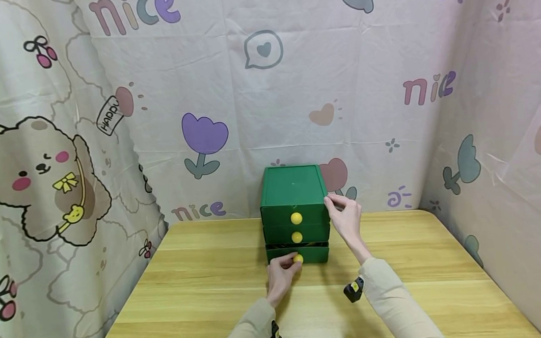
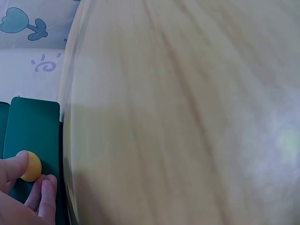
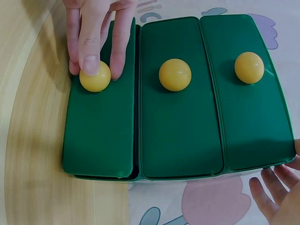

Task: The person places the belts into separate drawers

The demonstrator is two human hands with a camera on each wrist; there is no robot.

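A small green drawer cabinet (image 1: 294, 185) with three stacked drawers stands on the table, each drawer with a round yellow knob. The bottom drawer (image 1: 315, 254) sticks out slightly from the others. My left hand (image 1: 282, 276) pinches its knob (image 3: 95, 77) between thumb and fingers; the left wrist view shows the thumb on the near side of the yellow knob (image 2: 32, 167). At the cabinet's upper right front corner, my right hand (image 1: 346, 217) grips the edge, its fingers (image 3: 274, 183) along the side wall. The top drawer (image 3: 251, 119) and middle drawer (image 3: 180, 124) sit flush.
The wooden table (image 1: 203, 290) extends around the cabinet on both sides and in front. Behind it hangs a pale printed curtain (image 1: 267, 108), which also runs along the left and right sides. Black wrist cameras (image 1: 354, 289) sit at both sleeves.
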